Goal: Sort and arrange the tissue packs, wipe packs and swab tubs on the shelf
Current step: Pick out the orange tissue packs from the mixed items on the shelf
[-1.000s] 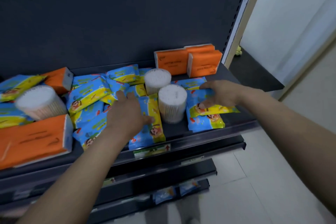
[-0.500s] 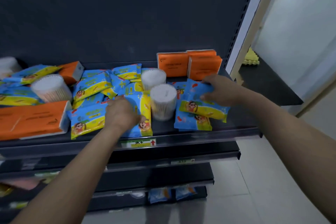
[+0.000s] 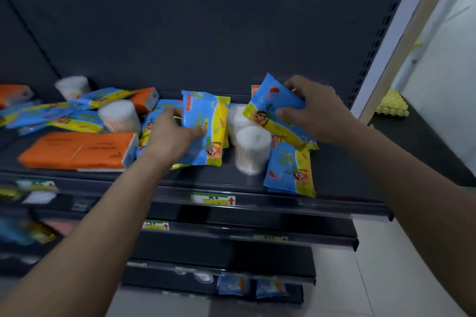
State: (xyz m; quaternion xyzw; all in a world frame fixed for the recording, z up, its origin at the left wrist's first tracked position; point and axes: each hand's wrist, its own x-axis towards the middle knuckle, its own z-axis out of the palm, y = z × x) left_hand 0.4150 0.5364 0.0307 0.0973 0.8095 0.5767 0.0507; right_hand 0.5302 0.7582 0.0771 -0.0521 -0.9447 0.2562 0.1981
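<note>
Both hands [image 3: 177,131] [image 3: 313,108] have lifted a wipe pack [image 3: 206,128] [image 3: 273,108] each (sorting underway); next, stack them together.

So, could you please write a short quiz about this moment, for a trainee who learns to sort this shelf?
1. True or false: the left hand holds a wipe pack, and the right hand holds a second wipe pack.
2. What stands between the two held packs? A) swab tubs B) a bottle C) a glove box
3. What colour is the large tissue pack lying left of the left hand?

Key: 1 true; 2 A; 3 orange.
</note>
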